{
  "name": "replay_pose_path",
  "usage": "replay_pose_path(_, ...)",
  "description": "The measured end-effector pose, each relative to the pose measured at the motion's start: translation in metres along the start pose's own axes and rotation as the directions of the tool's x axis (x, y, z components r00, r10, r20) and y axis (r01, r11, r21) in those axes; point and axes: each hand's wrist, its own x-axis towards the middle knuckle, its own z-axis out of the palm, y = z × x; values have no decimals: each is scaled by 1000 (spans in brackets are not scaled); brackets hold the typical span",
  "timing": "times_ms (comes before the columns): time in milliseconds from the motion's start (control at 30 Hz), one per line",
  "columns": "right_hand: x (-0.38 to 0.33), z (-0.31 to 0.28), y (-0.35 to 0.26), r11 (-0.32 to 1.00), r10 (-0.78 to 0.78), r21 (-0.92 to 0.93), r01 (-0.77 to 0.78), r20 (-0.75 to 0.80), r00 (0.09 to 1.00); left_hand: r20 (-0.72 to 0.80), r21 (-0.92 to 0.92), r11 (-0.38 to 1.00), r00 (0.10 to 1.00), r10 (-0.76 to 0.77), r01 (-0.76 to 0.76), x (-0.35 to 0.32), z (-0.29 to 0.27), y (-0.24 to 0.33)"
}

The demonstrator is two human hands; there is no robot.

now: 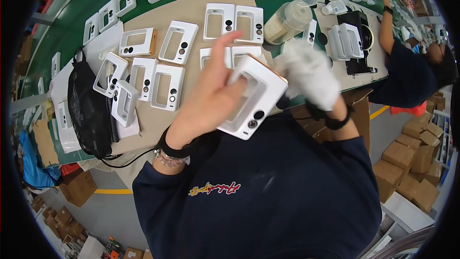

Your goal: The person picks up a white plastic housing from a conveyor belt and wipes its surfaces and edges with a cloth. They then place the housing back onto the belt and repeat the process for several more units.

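My left hand [207,101] grips a white plastic housing [259,97] with a large rectangular opening, two round dark parts and a gold-coloured edge. The thumb reaches into the opening and the index finger points up. The housing is tilted above the table's near edge. Just right of it, my right hand is bunched in a white cloth [309,73], which is smeared by motion and hides the fingers. Behind my left hand, more white housings [219,21] lie in pairs on the table.
Several similar housings [167,86] lie on the beige mat at the left, beside a black mesh bag [88,108]. A clear plastic container [287,21] and a small white bottle [334,7] stand at the back right. Further right, a co-worker's arm [386,26] reaches toward other housings.
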Motion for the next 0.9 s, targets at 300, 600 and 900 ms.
replay_pose_path(300,38,-94,42,987,140,7,-160,-530,836,49,-223,973,998,-49,59,20,4,6)
replay_pose_path(600,58,-51,29,625,-403,-685,374,127,906,43,-408,903,991,-129,135,32,1,-7)
replay_pose_path(900,59,-58,6,598,-349,-721,349,157,924,-68,-379,925,996,-50,20,34,5,-5)
